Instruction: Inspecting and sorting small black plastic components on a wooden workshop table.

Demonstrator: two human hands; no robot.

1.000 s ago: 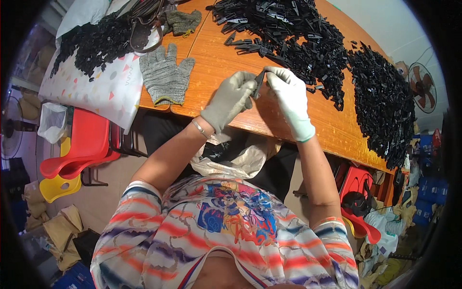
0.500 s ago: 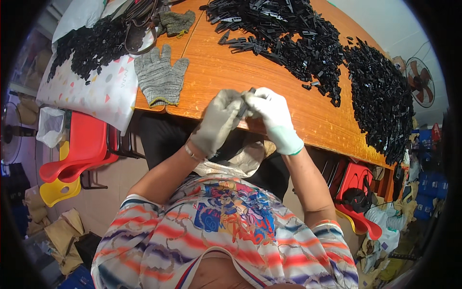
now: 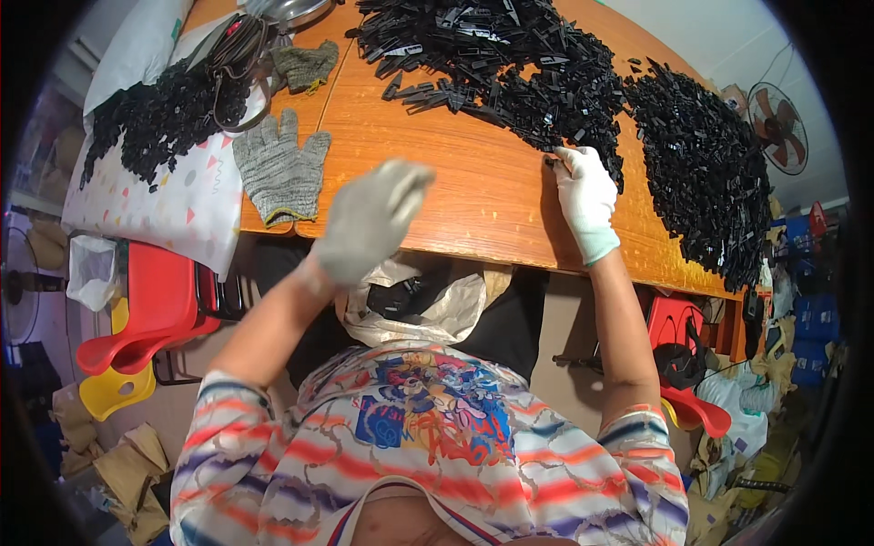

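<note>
My left hand point(image 3: 369, 218), in a grey knit glove, hovers blurred above the near edge of the orange wooden table point(image 3: 473, 196); whether it holds anything cannot be made out. My right hand point(image 3: 585, 202), in a white glove, reaches forward and its fingertips touch the edge of a big heap of black plastic parts point(image 3: 528, 73). A second heap of black parts point(image 3: 706, 173) lies to the right. A white plastic bag point(image 3: 414, 305) with black parts in it sits on my lap under the table edge.
A spare grey glove point(image 3: 280, 168) lies flat on the table's left. A patterned cloth point(image 3: 164, 196) carries another pile of black parts point(image 3: 155, 118). Red and yellow stools point(image 3: 146, 318) stand at the left, a red stool point(image 3: 683, 364) and a fan point(image 3: 774, 127) at the right.
My hands were together at the table edge working on a small part. They have split: the left dropped back toward me, the right reached out to the black heap.
</note>
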